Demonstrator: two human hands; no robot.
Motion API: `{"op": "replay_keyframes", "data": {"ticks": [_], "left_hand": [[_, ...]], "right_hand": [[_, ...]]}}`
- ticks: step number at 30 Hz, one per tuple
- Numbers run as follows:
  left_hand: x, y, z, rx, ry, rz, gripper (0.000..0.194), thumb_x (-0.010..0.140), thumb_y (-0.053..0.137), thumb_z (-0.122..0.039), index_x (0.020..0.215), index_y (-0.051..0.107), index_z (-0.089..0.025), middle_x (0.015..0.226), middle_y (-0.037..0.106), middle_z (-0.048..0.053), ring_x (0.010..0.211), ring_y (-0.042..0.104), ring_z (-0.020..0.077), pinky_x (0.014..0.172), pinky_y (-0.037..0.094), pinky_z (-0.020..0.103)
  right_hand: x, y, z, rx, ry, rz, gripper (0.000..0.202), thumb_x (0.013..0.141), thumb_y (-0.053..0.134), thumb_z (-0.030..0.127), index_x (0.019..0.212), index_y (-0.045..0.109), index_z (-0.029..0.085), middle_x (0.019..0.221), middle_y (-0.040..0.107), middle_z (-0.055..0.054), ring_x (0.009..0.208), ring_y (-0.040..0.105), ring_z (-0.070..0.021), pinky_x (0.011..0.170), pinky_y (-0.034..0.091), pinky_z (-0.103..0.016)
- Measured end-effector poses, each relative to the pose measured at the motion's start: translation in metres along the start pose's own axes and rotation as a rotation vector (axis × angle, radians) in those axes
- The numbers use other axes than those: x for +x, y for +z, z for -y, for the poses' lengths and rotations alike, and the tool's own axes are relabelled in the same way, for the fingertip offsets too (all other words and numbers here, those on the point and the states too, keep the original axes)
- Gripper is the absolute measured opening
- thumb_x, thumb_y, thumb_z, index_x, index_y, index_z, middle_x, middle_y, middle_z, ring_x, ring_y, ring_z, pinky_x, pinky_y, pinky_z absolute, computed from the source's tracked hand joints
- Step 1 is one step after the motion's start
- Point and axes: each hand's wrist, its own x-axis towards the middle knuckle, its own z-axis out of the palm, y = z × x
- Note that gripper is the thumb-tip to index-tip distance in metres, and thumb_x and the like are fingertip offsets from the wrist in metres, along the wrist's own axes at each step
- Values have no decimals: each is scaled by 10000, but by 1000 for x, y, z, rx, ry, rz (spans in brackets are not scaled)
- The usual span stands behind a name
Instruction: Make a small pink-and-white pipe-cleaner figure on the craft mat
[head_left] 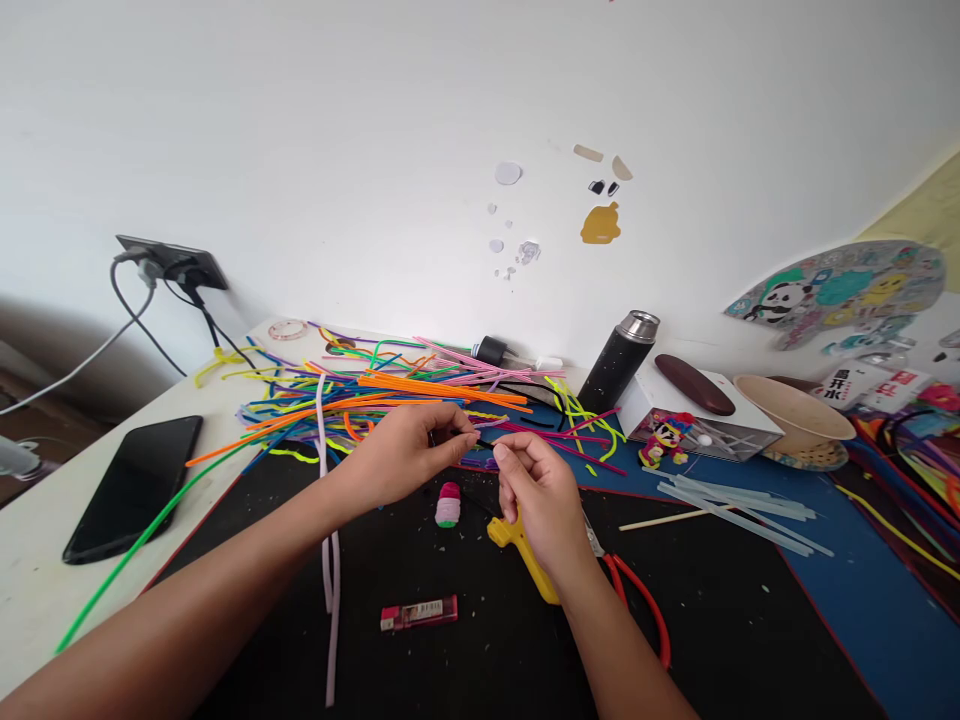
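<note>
Fingertips of my left hand [405, 452] and my right hand [538, 490] are pinched close together over the mat. Between them shows a short, thin black piece [487, 444], which looks like a bit of pipe cleaner; most of it is hidden by the fingers. Below the hands stands a small fuzzy roll [448, 507] in pink, lilac and green. A yellow glue gun [536, 570] lies under my right hand, partly covered by it. Red-handled pliers [645, 595] are partly hidden behind my right forearm.
Colourful pipe cleaners [300, 405] are heaped along the back. Nearer lie a lighter [418, 612] and lilac pipe cleaners [332, 620]. A phone [135, 487] is at left. At right are a black flask [619, 360], a small figurine [666, 440], glue sticks [742, 505] and a bowl [795, 415].
</note>
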Motion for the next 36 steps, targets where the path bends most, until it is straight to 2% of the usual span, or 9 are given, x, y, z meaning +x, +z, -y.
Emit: {"op": "replay_keyframes", "data": {"ticks": [7, 11, 14, 18, 23, 30, 36], "left_hand": [[0, -6, -5, -26, 12, 7, 297, 967, 583, -452, 847, 661, -192, 740, 599, -22, 680, 516, 147, 632, 409, 248], [-2, -3, -3, -18, 6, 77, 296, 972, 585, -471, 896, 670, -199, 747, 597, -23, 666, 511, 145, 612, 402, 242], [-3, -1, -2, -5, 11, 96, 289, 973, 585, -467, 902, 671, -200, 728, 594, -27, 641, 506, 141, 589, 390, 236], [-2, -2, -3, 8, 1, 75, 288, 967, 590, -467, 890, 676, -203, 719, 595, -27, 640, 501, 143, 588, 390, 236], [-1, -4, -6, 36, 3, 37, 335, 958, 589, -502, 845, 678, -199, 723, 601, -24, 639, 485, 144, 594, 386, 242], [-2, -4, -8, 19, -6, 20, 343, 954, 600, -513, 841, 685, -201, 722, 594, -24, 663, 497, 149, 607, 390, 239], [-1, -4, -10, 16, -3, -1, 340, 943, 604, -515, 829, 679, -204, 713, 600, -23, 656, 499, 149, 600, 399, 234]], "right_hand": [[1, -2, -2, 28, -15, -42, 369, 907, 729, 549, 967, 664, 190, 518, 498, 99, 367, 414, -74, 395, 331, -197], [0, 0, 1, 55, -9, 0, 393, 932, 699, 566, 1052, 674, 193, 530, 502, 99, 362, 413, -74, 388, 312, -195], [-1, 1, 3, 28, 5, 35, 385, 929, 695, 567, 1016, 676, 193, 523, 508, 94, 361, 408, -75, 387, 300, -199], [-2, 0, 4, 5, 5, 34, 361, 907, 712, 552, 903, 651, 196, 516, 501, 96, 364, 409, -71, 390, 303, -200], [-2, 0, 6, 7, -9, 26, 337, 902, 715, 529, 865, 637, 204, 512, 497, 97, 368, 417, -72, 390, 311, -197], [-2, -1, 5, -2, -20, 22, 348, 894, 717, 545, 895, 644, 205, 529, 503, 96, 368, 425, -74, 384, 320, -198], [-2, 0, 3, -46, -24, 28, 289, 895, 718, 488, 920, 639, 211, 530, 493, 103, 367, 417, -73, 386, 308, -197]]}}
